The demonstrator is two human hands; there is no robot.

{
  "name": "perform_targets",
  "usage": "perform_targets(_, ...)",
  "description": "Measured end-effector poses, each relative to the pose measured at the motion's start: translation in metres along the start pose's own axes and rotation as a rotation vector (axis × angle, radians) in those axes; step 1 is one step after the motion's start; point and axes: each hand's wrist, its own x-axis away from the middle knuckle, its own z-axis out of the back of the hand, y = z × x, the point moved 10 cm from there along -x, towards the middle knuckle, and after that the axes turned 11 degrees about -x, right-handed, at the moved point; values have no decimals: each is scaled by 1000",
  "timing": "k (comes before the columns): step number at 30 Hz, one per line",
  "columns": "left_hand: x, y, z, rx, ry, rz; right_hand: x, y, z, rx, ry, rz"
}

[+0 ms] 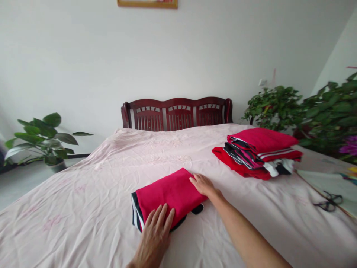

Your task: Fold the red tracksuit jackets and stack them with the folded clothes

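Note:
A folded red garment [170, 193] with black and white trim lies on the pink bedsheet [111, 175] in front of me. My left hand [154, 234] rests flat on its near edge, fingers stretched out. My right hand [203, 184] lies on its right edge, fingers flat and extended. Neither hand grips anything. A stack of folded red garments [258, 150] with striped trim sits farther right on the bed.
A dark wooden headboard [177, 113] stands against the white wall. Potted plants stand at the left [41, 139] and right [306, 111]. Black scissors [329, 201] lie on a pale sheet at the bed's right edge.

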Motion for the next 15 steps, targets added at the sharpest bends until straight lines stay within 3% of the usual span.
perform_targets(6, -4, -10, -1, 72, -65, -36, 51, 38, 20, -111, 115, 52)
perform_targets(10, -19, -25, 2, 247, -207, 25, 92, 56, 29, -315, 212, 5)
perform_targets(13, -35, -42, 5, 355, -325, 175, 132, 50, 22, -594, 245, -18)
perform_targets(15, -44, -53, 12, 383, -376, 281, 157, 36, 7, -777, 199, -47)
